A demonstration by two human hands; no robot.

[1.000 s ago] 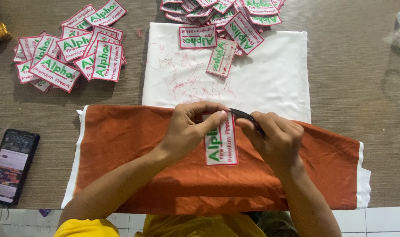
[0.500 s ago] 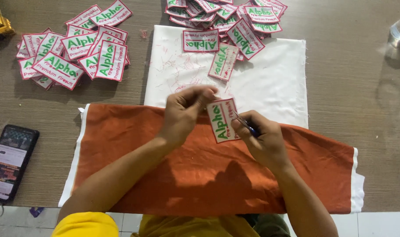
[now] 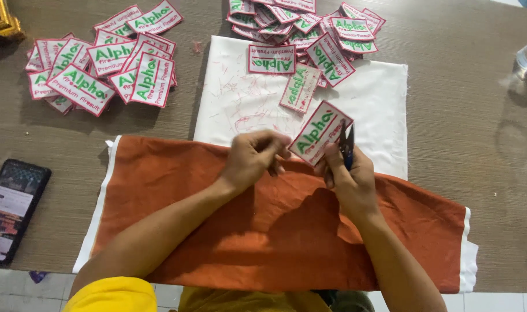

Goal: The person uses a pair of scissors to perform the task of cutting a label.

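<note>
Trimming step, I judge: right hand [image 3: 349, 173] pinches the white rectangular embroidered patch [image 3: 320, 133] and small dark snips [image 3: 347, 144] (blades upright), left hand [image 3: 257, 159] loosely curled, empty; next needs careful edge snipping.

Single head cam, looking steeply down, close over table [image 3: 460, 110].

Both bare forearms reach forward and converge. The left hand [image 3: 253, 159] curls loosely, fingers [image 3: 275, 151] bent inward. The right hand [image 3: 347, 173] is clenched, knuckles up.
</note>
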